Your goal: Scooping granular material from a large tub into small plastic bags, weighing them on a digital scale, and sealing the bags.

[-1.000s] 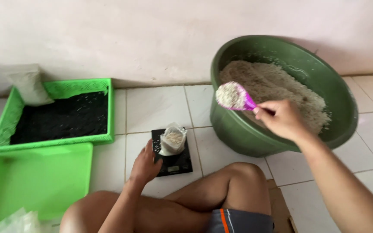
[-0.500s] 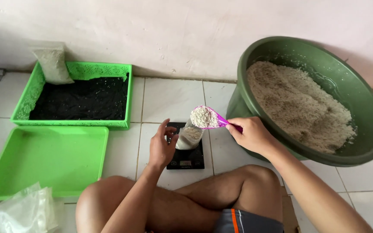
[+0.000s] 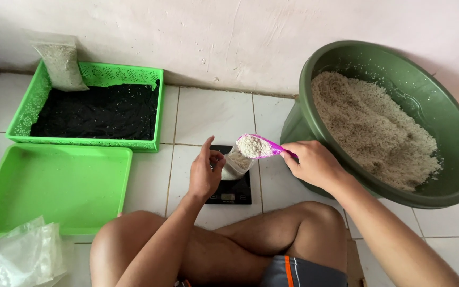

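- Right hand (image 3: 314, 163) has its fingers wrapped tight round the handle of a pink scoop (image 3: 258, 145), heaped with white rice and held right over the mouth of a small clear bag (image 3: 236, 162).
- Left hand (image 3: 205, 171) is at that bag's left edge, thumb and fingers pinching the rim to hold it open, forefinger lifted clear.
- The bag stands on a small black scale (image 3: 230, 190), which sits on the tiled floor (image 3: 213, 111) just in front of the crossed legs.
- The bag looks only partly filled, as far as can be seen past the scoop; the rice on the scoop hasn't gone in yet, so this portion reads as unfinished.
- Done so far, by the look of it: one filled bag of rice (image 3: 59, 64) leans upright against the wall at the back left corner of the green basket tray (image 3: 158, 106) with the black lining. Nothing else in there that I can make out.
- The flat green tray (image 3: 54, 186) nearer the person holds no bags.
- Plenty left: the big green basin (image 3: 452, 133) to the right holds a deep bed of rice, and a pile of empty clear bags (image 3: 19, 255) waits at bottom left.
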